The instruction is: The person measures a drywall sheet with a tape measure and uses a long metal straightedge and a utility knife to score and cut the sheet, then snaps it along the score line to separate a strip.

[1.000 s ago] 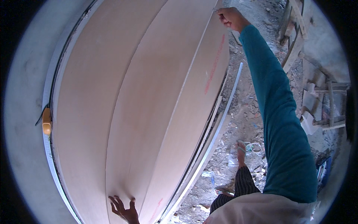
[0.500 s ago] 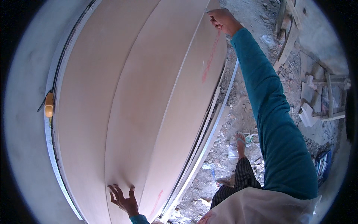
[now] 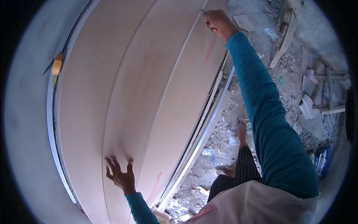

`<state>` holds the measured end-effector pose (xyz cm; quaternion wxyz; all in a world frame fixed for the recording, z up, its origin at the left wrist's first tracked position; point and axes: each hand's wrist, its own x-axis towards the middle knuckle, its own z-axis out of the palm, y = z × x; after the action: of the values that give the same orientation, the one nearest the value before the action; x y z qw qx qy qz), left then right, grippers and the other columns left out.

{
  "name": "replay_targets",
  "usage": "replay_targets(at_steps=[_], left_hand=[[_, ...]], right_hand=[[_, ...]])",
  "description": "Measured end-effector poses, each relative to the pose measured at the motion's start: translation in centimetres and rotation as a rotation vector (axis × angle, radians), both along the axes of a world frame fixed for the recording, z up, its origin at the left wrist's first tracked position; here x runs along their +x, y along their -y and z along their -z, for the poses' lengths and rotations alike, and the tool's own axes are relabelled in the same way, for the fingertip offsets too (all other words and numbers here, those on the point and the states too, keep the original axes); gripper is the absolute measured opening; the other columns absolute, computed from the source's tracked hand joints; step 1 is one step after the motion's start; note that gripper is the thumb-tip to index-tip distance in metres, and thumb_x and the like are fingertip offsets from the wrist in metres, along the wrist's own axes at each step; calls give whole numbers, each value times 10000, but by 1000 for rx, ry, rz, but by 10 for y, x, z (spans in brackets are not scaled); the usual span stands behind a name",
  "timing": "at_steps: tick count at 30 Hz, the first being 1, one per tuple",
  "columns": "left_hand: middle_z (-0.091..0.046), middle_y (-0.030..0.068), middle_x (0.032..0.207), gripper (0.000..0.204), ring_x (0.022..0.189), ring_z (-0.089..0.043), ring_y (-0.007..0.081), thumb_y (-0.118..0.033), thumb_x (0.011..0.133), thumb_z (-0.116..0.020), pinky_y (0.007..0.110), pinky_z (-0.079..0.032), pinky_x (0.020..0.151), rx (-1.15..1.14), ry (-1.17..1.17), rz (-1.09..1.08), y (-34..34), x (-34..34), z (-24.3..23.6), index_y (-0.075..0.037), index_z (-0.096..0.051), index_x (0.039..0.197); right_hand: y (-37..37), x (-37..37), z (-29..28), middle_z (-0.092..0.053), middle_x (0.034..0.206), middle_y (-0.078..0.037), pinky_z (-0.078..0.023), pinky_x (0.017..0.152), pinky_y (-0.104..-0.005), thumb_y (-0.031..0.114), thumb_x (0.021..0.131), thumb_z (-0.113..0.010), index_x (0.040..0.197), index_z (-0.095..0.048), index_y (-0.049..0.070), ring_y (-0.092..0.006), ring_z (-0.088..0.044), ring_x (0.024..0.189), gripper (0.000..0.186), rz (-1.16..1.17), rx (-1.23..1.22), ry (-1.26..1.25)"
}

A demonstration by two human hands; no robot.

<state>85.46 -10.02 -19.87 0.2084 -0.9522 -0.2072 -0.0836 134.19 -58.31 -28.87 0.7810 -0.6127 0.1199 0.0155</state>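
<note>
A wide pale brown board (image 3: pixel 85 97) fills the left half, with seams or lines running lengthwise. My left hand (image 3: pixel 118 166) is low on it, fingers spread and bent, tips at or just above the surface. Near the top, my right hand (image 3: pixel 214 22) is closed round a small pale object (image 3: pixel 202 11) at a light line along the board; I cannot make out what it is. A yellow tape measure (image 3: pixel 56 64) lies at the board's left edge, beside a long metal strip (image 3: pixel 52 119).
Long strips (image 3: pixel 222 99) run along the board's right edge. My sandalled foot (image 3: pixel 241 128) stands on rubble-strewn ground (image 3: pixel 227 142). At right are wooden offcuts (image 3: pixel 283 44), a broken wooden frame (image 3: pixel 328 91), a blue item (image 3: pixel 322 160) and a pale wall (image 3: pixel 320 33).
My left hand has moved up the board and more sleeve shows. My right hand has shifted slightly left and down, still closed. The tape measure appears farther up the left edge.
</note>
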Motion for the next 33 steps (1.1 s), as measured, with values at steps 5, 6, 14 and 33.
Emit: replay_targets(at_steps=[5, 6, 14, 33], left_hand=[[-332, 21, 1619, 824, 1343, -360, 420, -563, 805, -744, 519, -529, 933, 21, 18, 7, 1, -3, -3, -199, -474, 1493], [-335, 13, 1617, 819, 1346, -356, 420, -569, 805, -738, 526, -530, 925, 22, 3, -17, 4, -3, -4, -205, -477, 1491], [-454, -44, 1547, 629, 1349, -391, 292, -565, 935, -580, 544, -250, 1113, 125, -54, 236, -44, -19, -25, -241, -510, 1469], [-444, -90, 1548, 484, 1277, -462, 225, -475, 1069, -308, 532, -252, 1070, 312, -78, 544, -117, -24, -10, -272, -523, 1452]], right_hand=[[-30, -35, 10, -497, 640, -53, -267, 399, -297, 196, 956, -546, 906, -544, 59, -115, -421, 481, 146, -113, -2, 32], [-39, -49, 9, -503, 641, -57, -274, 396, -295, 197, 955, -546, 916, -545, 59, -117, -425, 479, 143, -97, -59, -9], [-66, -92, 11, -528, 688, -72, -263, 403, -296, 205, 953, -558, 903, -545, 53, -112, -424, 489, 160, -70, -50, 2], [-126, -206, -14, -536, 681, -63, -289, 408, -290, 216, 967, -535, 930, -566, 67, -112, -441, 494, 156, -158, 11, -93]])
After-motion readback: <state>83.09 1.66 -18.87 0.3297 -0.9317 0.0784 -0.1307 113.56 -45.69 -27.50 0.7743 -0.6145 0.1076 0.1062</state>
